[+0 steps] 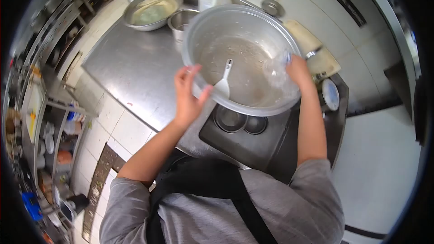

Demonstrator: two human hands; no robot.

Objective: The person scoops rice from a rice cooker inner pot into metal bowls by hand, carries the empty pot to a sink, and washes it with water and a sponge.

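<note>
From where I stand, big basin [257, 110] sits partly over sink [271, 138], likely so drips drain, white paddle [223, 85] inside, left hand [186, 96] loosely spread near rim, contact unclear, right hand [297, 70] clenching clear plastic item [275, 73] within.

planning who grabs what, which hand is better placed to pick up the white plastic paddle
Probably the left hand: it is nearer the white plastic paddle, while the right hand, across the round silver metal basin, seems to hold something clear.
</note>
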